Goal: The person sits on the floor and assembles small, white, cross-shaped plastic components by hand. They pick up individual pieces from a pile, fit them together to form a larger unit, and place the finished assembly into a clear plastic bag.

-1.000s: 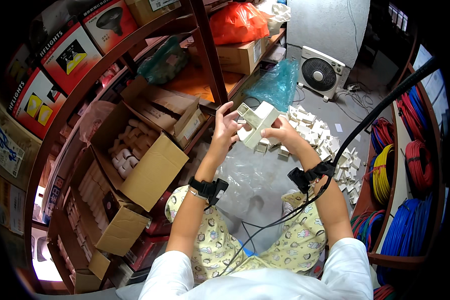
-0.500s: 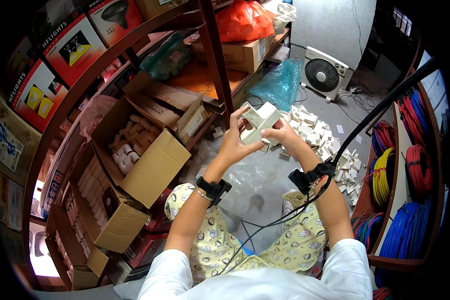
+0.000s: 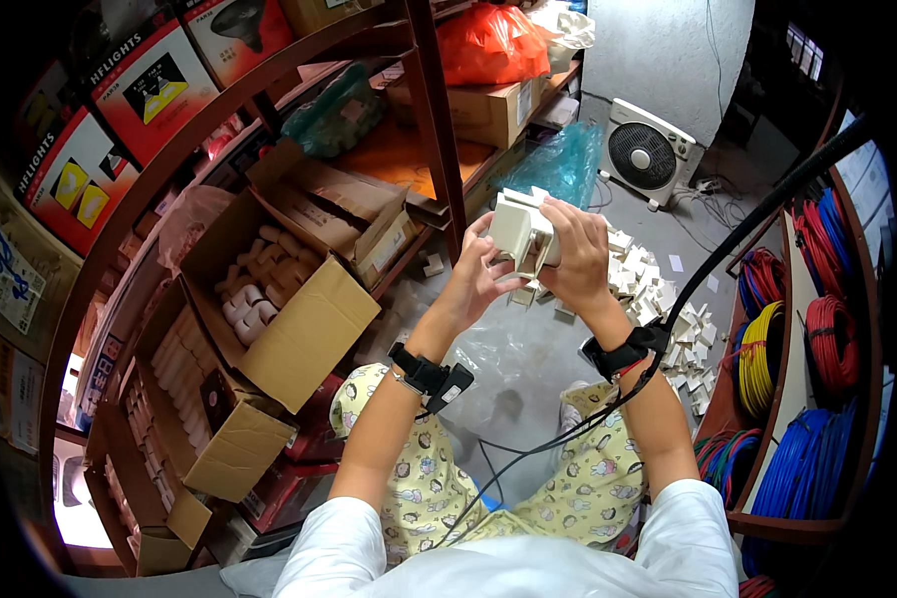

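Note:
Both of my hands hold white plastic box-shaped pieces (image 3: 514, 227) up in front of me, over the floor between my knees. They look like a small group pressed together, with open sides and slots showing. My left hand (image 3: 466, 282) grips the lower left side, thumb and fingers curled round the edge. My right hand (image 3: 581, 257) wraps over the right side, its fingers laid across the top. Just beyond and to the right, a heap of similar white pieces (image 3: 658, 309) lies on the floor, partly hidden by my right hand and forearm.
Open cardboard boxes (image 3: 314, 334) with white cylindrical parts stand at the left, beside a brown metal shelf post (image 3: 434, 120). A box fan (image 3: 648, 151) sits on the floor ahead. Coiled wires (image 3: 762, 354) fill a rack at the right. A black cable (image 3: 757, 214) crosses above my right arm.
The white box pieces have been turned over in my hands. My right hand has shifted from gripping the lower right corner to lying across their top and right side.

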The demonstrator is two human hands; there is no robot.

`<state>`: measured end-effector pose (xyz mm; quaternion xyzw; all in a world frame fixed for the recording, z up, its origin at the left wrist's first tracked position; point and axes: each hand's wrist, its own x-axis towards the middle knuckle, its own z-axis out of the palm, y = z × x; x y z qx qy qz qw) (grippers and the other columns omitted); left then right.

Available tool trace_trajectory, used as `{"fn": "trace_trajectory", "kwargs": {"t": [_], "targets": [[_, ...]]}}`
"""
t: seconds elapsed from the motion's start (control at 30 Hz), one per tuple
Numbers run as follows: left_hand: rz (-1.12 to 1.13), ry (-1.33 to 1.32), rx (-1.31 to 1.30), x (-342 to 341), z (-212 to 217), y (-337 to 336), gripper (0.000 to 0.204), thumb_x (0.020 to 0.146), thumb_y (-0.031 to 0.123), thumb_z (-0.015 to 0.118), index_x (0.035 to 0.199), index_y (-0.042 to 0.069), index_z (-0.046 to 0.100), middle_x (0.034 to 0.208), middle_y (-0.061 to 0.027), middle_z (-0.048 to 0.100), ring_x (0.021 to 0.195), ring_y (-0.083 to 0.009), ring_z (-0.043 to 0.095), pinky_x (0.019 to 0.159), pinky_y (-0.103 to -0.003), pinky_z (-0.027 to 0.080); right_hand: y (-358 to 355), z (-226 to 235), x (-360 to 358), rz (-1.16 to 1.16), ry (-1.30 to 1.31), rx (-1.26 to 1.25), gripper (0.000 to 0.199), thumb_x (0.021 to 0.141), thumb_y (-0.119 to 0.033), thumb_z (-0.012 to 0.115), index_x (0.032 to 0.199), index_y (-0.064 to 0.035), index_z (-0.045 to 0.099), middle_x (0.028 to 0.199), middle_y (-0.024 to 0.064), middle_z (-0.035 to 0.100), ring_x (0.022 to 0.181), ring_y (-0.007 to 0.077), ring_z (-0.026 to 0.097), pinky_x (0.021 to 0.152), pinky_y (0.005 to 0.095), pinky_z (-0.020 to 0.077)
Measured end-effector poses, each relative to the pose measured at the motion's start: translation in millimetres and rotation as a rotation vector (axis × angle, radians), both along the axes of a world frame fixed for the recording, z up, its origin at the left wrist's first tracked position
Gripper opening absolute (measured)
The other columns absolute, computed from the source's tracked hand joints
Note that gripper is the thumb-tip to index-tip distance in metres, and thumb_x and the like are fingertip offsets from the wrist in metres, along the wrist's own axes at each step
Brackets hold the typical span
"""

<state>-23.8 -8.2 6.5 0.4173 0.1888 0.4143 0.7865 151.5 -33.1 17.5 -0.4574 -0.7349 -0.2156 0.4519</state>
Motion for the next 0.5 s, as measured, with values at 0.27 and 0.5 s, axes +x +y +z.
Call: {"fn": "trace_trajectory", "kwargs": {"t": [0.27, 0.5], "targets": [[-0.086, -0.097, 0.162, -12, 7, -5, 0.092, 0.074, 0.054, 0.068, 0.144, 0.024, 0.017, 0.142, -0.0054, 0.031, 0.129, -0.0249, 0.037, 0.099, -0.047, 0.040, 0, -2, -1, 0.161, -0.068, 0.170, 0.052, 0.073, -0.024, 0.073, 0.117, -0.0135, 0.048, 0.125, 0.0038, 0.056, 0.120, 0.0211, 0.048, 0.102, 0.0393, 0.0320], [-0.065, -0.085, 0.139, -9, 3, -8, 0.076, 0.073, 0.022, 0.073, 0.134, 0.020, 0.028, 0.128, -0.0050, 0.040, 0.120, -0.0202, 0.044, 0.098, -0.040, 0.041, -7, 4, -2, 0.160, -0.104, 0.066, 0.055, 0.072, -0.024, 0.072, 0.120, -0.0140, 0.047, 0.126, 0.0046, 0.054, 0.123, 0.0239, 0.044, 0.105, 0.0434, 0.0291]]}}
